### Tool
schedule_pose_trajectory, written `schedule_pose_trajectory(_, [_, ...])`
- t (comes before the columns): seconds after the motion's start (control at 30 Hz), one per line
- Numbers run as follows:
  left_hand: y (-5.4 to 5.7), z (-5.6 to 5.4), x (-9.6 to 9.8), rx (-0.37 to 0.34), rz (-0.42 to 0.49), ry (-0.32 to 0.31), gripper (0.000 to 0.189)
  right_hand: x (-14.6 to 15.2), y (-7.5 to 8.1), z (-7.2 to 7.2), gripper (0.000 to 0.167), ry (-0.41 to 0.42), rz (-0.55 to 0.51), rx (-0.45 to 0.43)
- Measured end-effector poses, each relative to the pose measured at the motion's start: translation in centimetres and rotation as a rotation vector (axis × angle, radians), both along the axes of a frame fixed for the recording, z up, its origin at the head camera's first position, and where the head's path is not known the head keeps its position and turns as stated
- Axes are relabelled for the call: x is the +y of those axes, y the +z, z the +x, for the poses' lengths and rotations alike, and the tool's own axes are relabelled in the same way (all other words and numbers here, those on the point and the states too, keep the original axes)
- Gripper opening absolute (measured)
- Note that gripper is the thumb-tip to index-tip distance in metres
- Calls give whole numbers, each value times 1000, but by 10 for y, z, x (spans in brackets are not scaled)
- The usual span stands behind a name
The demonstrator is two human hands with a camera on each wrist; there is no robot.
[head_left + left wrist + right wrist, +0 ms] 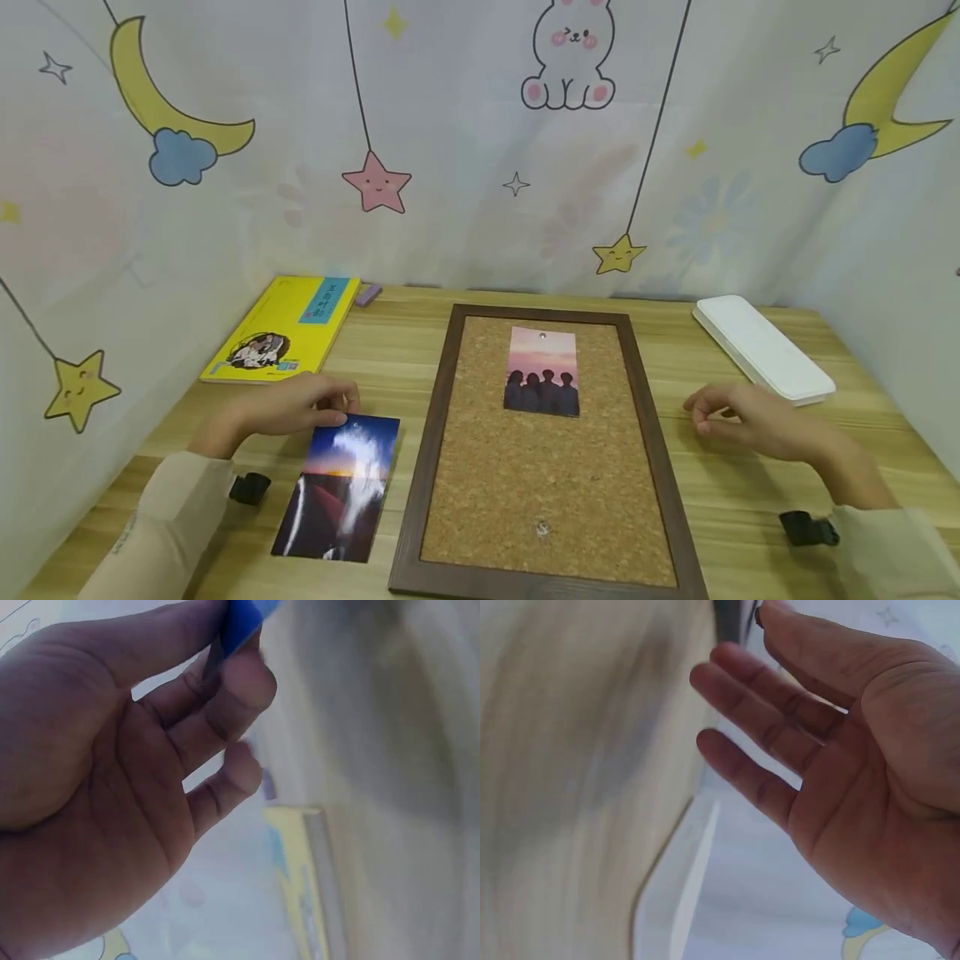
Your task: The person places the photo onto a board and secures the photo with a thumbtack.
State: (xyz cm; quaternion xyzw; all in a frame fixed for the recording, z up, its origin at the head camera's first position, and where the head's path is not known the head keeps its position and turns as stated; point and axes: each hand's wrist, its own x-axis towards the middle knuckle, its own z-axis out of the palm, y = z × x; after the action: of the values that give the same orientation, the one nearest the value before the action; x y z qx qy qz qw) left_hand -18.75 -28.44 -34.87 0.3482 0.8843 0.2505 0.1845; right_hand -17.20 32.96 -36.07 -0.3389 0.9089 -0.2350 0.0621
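My left hand pinches the top edge of a glossy sunset photo between thumb and fingers, left of the corkboard. In the left wrist view a blue corner of the photo shows between thumb and fingertips. The brown-framed corkboard lies on the table in the middle. Near its top, a pink-sky photo with several silhouetted figures is fixed by a pin. A clear pin stands near the board's lower end. Right of the frame, my right hand hovers with loosely bent fingers, holding nothing.
A yellow book lies at the back left, with a small purple block beside it. At the back right is a white case. A printed curtain hangs behind the wooden table.
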Motion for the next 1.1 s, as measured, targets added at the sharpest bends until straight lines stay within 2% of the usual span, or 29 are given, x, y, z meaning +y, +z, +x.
schedule_pose_trajectory(0.1, [12, 2, -3, 20, 7, 16, 7, 0, 11, 1, 12, -16, -10, 49])
schedule_pose_trajectory(0.3, [34, 1, 4, 53, 17, 46, 5, -9, 32, 0, 13, -75, -24, 55])
schedule_pose_trajectory(0.47, [44, -2, 23, 53, 44, 8, 6, -18, 41, -2, 13, -73, -37, 42])
schedule_pose_trajectory(0.57, [44, -5, 40, 36, 56, -33, 7, -25, 46, -3, 11, -74, -65, 40])
schedule_pose_trajectory(0.7, [39, -12, 64, 34, 28, -96, 6, -37, 56, -8, 8, -73, -101, 43])
schedule_pose_trajectory(0.93, [38, -27, 103, 55, 26, -155, 6, -61, 75, -21, 2, -75, -80, 162])
schedule_pose_trajectory(1.1, [42, -35, 137, 52, 47, -194, 6, -77, 91, -27, 7, -89, -103, 87])
